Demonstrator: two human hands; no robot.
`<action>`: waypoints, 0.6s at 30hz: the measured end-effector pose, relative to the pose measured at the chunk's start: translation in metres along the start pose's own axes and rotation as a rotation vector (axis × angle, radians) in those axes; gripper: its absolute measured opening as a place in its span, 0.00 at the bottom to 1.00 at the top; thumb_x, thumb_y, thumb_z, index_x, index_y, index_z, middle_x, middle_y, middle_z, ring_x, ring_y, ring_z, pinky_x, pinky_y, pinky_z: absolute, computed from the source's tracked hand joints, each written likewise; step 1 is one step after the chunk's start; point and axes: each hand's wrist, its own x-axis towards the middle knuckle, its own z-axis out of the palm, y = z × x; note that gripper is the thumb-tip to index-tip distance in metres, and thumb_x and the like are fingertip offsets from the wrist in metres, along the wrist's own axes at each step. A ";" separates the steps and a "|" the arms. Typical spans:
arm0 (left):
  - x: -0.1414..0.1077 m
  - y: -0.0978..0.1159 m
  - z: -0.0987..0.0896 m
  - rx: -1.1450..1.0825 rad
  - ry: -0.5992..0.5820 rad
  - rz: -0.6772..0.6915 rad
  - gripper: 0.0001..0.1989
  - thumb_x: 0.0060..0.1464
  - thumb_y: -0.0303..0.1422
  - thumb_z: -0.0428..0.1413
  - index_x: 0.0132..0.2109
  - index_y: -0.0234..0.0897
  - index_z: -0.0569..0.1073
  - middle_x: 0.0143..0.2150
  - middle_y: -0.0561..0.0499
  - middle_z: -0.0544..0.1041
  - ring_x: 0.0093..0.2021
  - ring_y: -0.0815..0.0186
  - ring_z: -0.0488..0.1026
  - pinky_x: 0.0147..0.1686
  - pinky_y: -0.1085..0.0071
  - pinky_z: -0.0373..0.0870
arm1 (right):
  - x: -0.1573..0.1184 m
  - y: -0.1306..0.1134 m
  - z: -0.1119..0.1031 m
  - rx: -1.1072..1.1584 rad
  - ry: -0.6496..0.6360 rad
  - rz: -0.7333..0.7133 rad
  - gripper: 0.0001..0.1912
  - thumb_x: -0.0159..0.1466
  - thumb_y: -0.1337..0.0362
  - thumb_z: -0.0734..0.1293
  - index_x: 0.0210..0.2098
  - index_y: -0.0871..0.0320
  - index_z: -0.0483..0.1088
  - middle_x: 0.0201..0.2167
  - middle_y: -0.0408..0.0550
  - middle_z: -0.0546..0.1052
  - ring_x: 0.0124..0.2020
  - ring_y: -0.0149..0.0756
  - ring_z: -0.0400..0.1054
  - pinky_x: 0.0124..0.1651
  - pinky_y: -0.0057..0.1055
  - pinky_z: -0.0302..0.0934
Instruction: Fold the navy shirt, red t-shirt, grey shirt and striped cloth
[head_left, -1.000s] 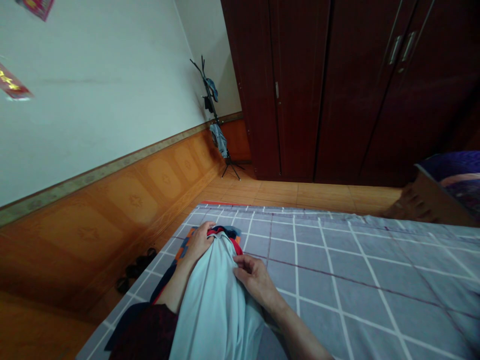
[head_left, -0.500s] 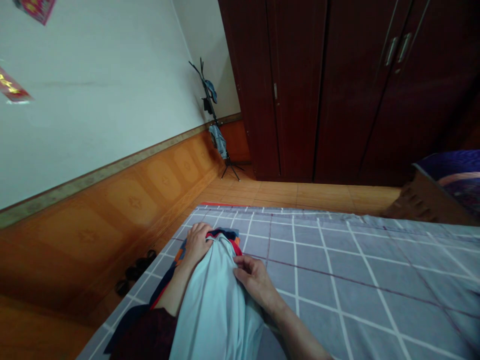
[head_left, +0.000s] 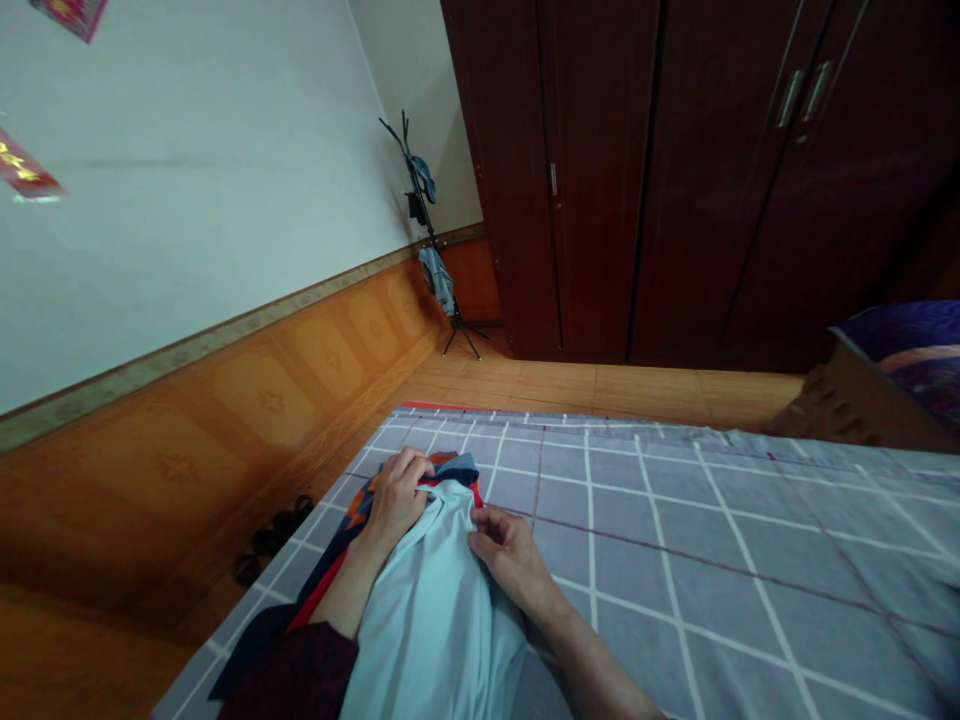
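A pale mint-coloured cloth [head_left: 431, 600] runs from the bottom of the view up to both hands, its far end gathered. My left hand [head_left: 401, 492] is closed on the far left edge of this cloth. On the other side, my right hand [head_left: 510, 555] pinches its right edge, near a strip of red. Beneath and to the left lies a dark blue, red and orange garment [head_left: 330, 575], partly hidden by my left forearm and the mint cloth. Both fabrics rest on the grey checked bed cover [head_left: 637, 540].
A dark red wardrobe [head_left: 600, 200] stands beyond the bed. The coat rack [head_left: 431, 235] holds caps and clothing in the corner. Black shoes [head_left: 266, 542] sit on the floor at left. A box [head_left: 870, 390] with purple fabric on it is at right.
My left hand has shifted slightly to the right and its fingers are more bent. The far end of the mint cloth has moved a little, showing more orange and blue fabric behind it.
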 end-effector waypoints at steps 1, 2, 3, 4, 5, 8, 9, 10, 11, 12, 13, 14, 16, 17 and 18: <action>0.000 0.001 -0.001 0.000 -0.001 0.005 0.17 0.38 0.15 0.44 0.33 0.38 0.66 0.36 0.49 0.69 0.41 0.61 0.68 0.42 0.66 0.65 | 0.000 0.000 0.000 0.007 0.006 0.001 0.13 0.48 0.63 0.65 0.33 0.62 0.72 0.21 0.39 0.67 0.22 0.28 0.57 0.27 0.27 0.51; 0.000 0.003 -0.002 0.000 -0.003 0.006 0.17 0.37 0.15 0.44 0.33 0.38 0.66 0.35 0.49 0.69 0.40 0.61 0.68 0.42 0.66 0.65 | 0.000 -0.001 0.000 0.021 0.015 0.005 0.13 0.48 0.63 0.65 0.32 0.62 0.72 0.21 0.39 0.68 0.23 0.28 0.58 0.27 0.27 0.51; 0.001 0.004 -0.003 0.001 -0.010 0.003 0.17 0.36 0.15 0.44 0.32 0.38 0.66 0.35 0.49 0.69 0.40 0.61 0.68 0.42 0.66 0.65 | -0.001 -0.002 0.000 0.040 0.027 0.011 0.13 0.47 0.64 0.66 0.32 0.62 0.73 0.21 0.39 0.68 0.23 0.28 0.58 0.27 0.27 0.51; 0.001 0.004 -0.003 0.001 -0.023 -0.008 0.17 0.36 0.15 0.44 0.32 0.38 0.65 0.35 0.49 0.69 0.40 0.60 0.68 0.42 0.65 0.65 | -0.001 -0.002 0.001 0.060 0.037 0.016 0.13 0.47 0.64 0.66 0.31 0.62 0.73 0.20 0.39 0.68 0.23 0.28 0.58 0.27 0.27 0.51; 0.002 0.004 -0.003 -0.001 -0.042 -0.025 0.17 0.36 0.15 0.44 0.31 0.38 0.65 0.35 0.49 0.69 0.41 0.60 0.68 0.42 0.65 0.65 | -0.001 -0.003 0.001 0.079 0.046 0.020 0.12 0.46 0.64 0.66 0.31 0.62 0.73 0.20 0.39 0.69 0.22 0.28 0.58 0.27 0.26 0.51; 0.003 0.000 0.001 -0.014 -0.106 -0.087 0.17 0.35 0.15 0.44 0.31 0.38 0.65 0.36 0.48 0.72 0.42 0.60 0.69 0.43 0.65 0.65 | -0.001 -0.004 0.002 0.126 0.055 0.030 0.11 0.45 0.64 0.67 0.29 0.61 0.74 0.18 0.38 0.69 0.20 0.27 0.57 0.25 0.26 0.50; 0.003 -0.002 0.003 -0.019 -0.124 -0.104 0.18 0.35 0.15 0.44 0.32 0.38 0.65 0.36 0.49 0.73 0.42 0.61 0.70 0.43 0.66 0.66 | 0.000 -0.005 0.002 0.139 0.062 0.032 0.11 0.45 0.64 0.67 0.28 0.61 0.74 0.18 0.38 0.69 0.20 0.26 0.57 0.24 0.25 0.50; 0.003 -0.004 0.004 -0.023 -0.135 -0.113 0.19 0.35 0.15 0.45 0.34 0.38 0.66 0.36 0.49 0.74 0.41 0.61 0.71 0.42 0.66 0.67 | 0.001 -0.004 0.002 0.156 0.073 0.035 0.11 0.45 0.64 0.68 0.28 0.61 0.73 0.17 0.38 0.69 0.19 0.26 0.57 0.23 0.25 0.49; 0.003 -0.004 0.005 -0.023 -0.143 -0.118 0.20 0.36 0.15 0.45 0.36 0.38 0.67 0.37 0.49 0.75 0.41 0.62 0.72 0.42 0.67 0.68 | 0.002 -0.004 0.002 0.175 0.088 0.039 0.11 0.44 0.63 0.68 0.28 0.61 0.73 0.17 0.38 0.69 0.18 0.26 0.57 0.23 0.25 0.49; 0.003 -0.004 0.003 -0.024 -0.150 -0.121 0.21 0.38 0.15 0.46 0.39 0.38 0.68 0.38 0.49 0.76 0.41 0.62 0.72 0.42 0.67 0.68 | 0.003 -0.004 0.002 0.195 0.104 0.044 0.12 0.44 0.62 0.68 0.28 0.61 0.73 0.16 0.38 0.69 0.18 0.26 0.57 0.22 0.24 0.49; 0.003 -0.002 -0.001 -0.025 -0.157 -0.123 0.22 0.39 0.15 0.46 0.41 0.39 0.69 0.40 0.49 0.76 0.43 0.62 0.73 0.43 0.67 0.69 | 0.004 -0.004 0.002 0.217 0.121 0.050 0.13 0.44 0.61 0.68 0.28 0.61 0.72 0.16 0.38 0.69 0.17 0.26 0.57 0.20 0.24 0.49; 0.002 0.002 -0.008 -0.027 -0.156 -0.116 0.23 0.41 0.16 0.45 0.44 0.39 0.69 0.42 0.49 0.76 0.44 0.63 0.73 0.45 0.68 0.69 | 0.005 -0.004 0.001 0.240 0.138 0.057 0.14 0.45 0.60 0.68 0.29 0.61 0.72 0.16 0.38 0.69 0.16 0.26 0.58 0.19 0.24 0.49; 0.002 0.014 -0.034 -0.033 -0.106 -0.071 0.26 0.43 0.16 0.44 0.47 0.39 0.70 0.45 0.49 0.76 0.47 0.64 0.72 0.47 0.69 0.68 | 0.008 -0.004 -0.001 0.289 0.168 0.074 0.16 0.46 0.58 0.68 0.32 0.60 0.70 0.16 0.39 0.70 0.15 0.27 0.59 0.17 0.24 0.50; 0.003 0.023 -0.054 -0.029 -0.049 -0.038 0.26 0.43 0.16 0.43 0.48 0.38 0.70 0.44 0.49 0.76 0.47 0.65 0.72 0.47 0.70 0.68 | 0.008 -0.005 -0.002 0.313 0.182 0.082 0.17 0.46 0.57 0.67 0.33 0.60 0.70 0.17 0.39 0.71 0.14 0.27 0.60 0.17 0.24 0.51; 0.003 0.032 -0.078 -0.019 0.029 0.000 0.26 0.43 0.17 0.43 0.48 0.38 0.71 0.44 0.50 0.76 0.47 0.66 0.73 0.47 0.70 0.68 | 0.009 -0.005 -0.003 0.335 0.192 0.088 0.18 0.46 0.56 0.67 0.34 0.59 0.69 0.18 0.40 0.72 0.14 0.27 0.61 0.16 0.24 0.52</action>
